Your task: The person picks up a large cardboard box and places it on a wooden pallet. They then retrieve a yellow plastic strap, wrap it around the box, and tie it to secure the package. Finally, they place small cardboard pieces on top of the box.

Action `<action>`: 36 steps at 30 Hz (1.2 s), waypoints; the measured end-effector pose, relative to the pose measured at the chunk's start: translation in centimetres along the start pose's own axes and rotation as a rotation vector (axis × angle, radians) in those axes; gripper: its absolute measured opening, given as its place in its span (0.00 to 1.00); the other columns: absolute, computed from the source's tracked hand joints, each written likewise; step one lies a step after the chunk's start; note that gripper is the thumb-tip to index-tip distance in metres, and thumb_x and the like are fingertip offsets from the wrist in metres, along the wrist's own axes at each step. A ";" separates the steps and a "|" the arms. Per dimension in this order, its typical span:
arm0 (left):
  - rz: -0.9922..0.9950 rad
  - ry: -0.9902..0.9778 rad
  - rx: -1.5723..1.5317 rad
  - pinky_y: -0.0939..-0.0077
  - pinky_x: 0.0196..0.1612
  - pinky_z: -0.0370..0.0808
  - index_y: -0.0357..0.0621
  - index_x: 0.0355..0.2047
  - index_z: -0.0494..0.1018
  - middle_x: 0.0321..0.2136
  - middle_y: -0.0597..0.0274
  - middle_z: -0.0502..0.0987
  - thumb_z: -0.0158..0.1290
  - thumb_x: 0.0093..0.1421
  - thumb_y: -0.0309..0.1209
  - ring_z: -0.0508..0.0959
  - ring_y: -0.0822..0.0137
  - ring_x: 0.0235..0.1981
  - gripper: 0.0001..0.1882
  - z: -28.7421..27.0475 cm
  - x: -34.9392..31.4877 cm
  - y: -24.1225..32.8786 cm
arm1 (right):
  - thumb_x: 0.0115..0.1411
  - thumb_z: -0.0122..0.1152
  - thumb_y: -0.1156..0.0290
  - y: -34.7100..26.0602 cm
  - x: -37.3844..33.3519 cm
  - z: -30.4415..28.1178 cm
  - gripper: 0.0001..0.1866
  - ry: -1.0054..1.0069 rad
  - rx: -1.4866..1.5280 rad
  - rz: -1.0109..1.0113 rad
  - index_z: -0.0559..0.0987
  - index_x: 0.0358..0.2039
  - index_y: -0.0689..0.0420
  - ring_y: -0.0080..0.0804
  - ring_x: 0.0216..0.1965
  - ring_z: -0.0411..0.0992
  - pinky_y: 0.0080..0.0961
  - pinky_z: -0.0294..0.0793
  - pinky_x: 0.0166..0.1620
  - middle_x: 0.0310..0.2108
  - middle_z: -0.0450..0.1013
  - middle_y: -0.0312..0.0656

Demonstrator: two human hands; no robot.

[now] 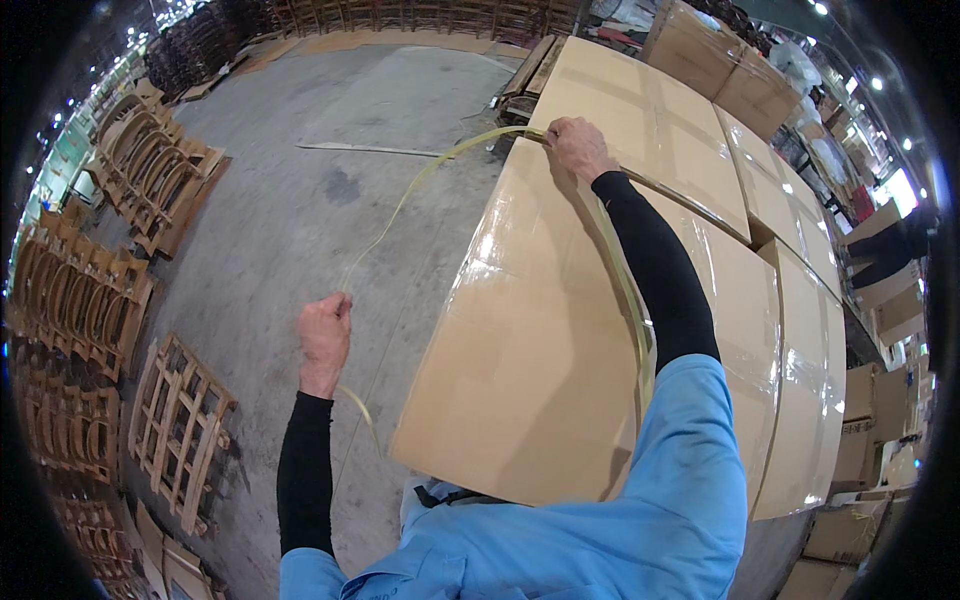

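Note:
A yellowish plastic packing strap (425, 172) arcs through the air between my two hands. My right hand (580, 148) is closed on it above the far left corner of a large taped cardboard box (520, 330). From there more of the strap runs back toward me over the box top, partly behind my right arm. My left hand (325, 335) is closed around the strap out to the left, over the concrete floor, apart from the box. A loose piece of strap hangs below my left wrist.
More large cardboard boxes (690, 260) stand packed against this one, to the right and far side. A wooden pallet (180, 430) lies on the floor at left, near stacked curved wooden frames (75, 290). Another person (890, 250) is at the far right.

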State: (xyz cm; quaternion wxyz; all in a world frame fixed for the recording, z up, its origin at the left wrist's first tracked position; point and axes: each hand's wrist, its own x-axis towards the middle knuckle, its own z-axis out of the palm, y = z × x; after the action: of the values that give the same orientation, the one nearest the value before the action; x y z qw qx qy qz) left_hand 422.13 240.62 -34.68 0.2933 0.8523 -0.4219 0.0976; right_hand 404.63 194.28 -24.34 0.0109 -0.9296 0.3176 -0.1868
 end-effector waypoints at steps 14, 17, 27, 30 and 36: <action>-0.265 -0.458 -0.310 0.68 0.24 0.75 0.34 0.34 0.75 0.20 0.53 0.80 0.56 0.62 0.35 0.80 0.64 0.17 0.13 6.1 -10.1 0.3 | 0.58 0.61 0.57 4.3 -1.1 -0.9 0.15 -0.212 -0.055 -0.006 0.84 0.34 0.56 0.53 0.39 0.78 0.46 0.77 0.44 0.34 0.79 0.53; -0.452 -0.580 -0.432 0.71 0.23 0.75 0.32 0.38 0.73 0.21 0.55 0.81 0.54 0.64 0.36 0.80 0.67 0.17 0.16 6.0 -12.1 -1.3 | 0.62 0.57 0.56 8.2 -5.7 -1.9 0.18 -0.151 -0.083 0.011 0.82 0.41 0.57 0.54 0.42 0.76 0.46 0.75 0.47 0.38 0.78 0.54; -0.655 -0.752 -0.491 0.72 0.21 0.74 0.33 0.32 0.75 0.19 0.57 0.80 0.48 0.69 0.41 0.79 0.69 0.16 0.20 -3.5 -21.1 -4.5 | 0.64 0.54 0.65 16.1 -34.7 -14.9 0.19 -0.229 0.055 0.480 0.77 0.49 0.66 0.46 0.36 0.77 0.36 0.74 0.40 0.34 0.78 0.56; -0.519 -0.714 -0.413 0.70 0.21 0.74 0.32 0.30 0.75 0.16 0.56 0.78 0.48 0.69 0.39 0.78 0.68 0.15 0.20 -7.1 -21.5 -1.6 | 0.65 0.52 0.69 13.8 -44.6 -19.2 0.18 -0.229 0.250 0.711 0.76 0.51 0.66 0.31 0.27 0.74 0.28 0.71 0.31 0.26 0.75 0.46; -0.142 -0.532 -0.261 0.67 0.21 0.73 0.32 0.29 0.75 0.13 0.54 0.76 0.49 0.68 0.37 0.78 0.66 0.14 0.18 -9.0 -24.2 4.1 | 0.67 0.50 0.71 8.2 -60.8 -24.5 0.17 -0.084 0.462 0.861 0.77 0.52 0.64 0.17 0.20 0.63 0.20 0.63 0.25 0.20 0.66 0.29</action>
State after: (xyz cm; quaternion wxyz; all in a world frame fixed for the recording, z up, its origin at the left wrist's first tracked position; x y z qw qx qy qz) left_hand 404.53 259.92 -35.73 0.2858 0.8304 -0.4323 -0.2048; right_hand 346.92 226.28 -23.41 0.3059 -0.6940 0.6224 -0.1934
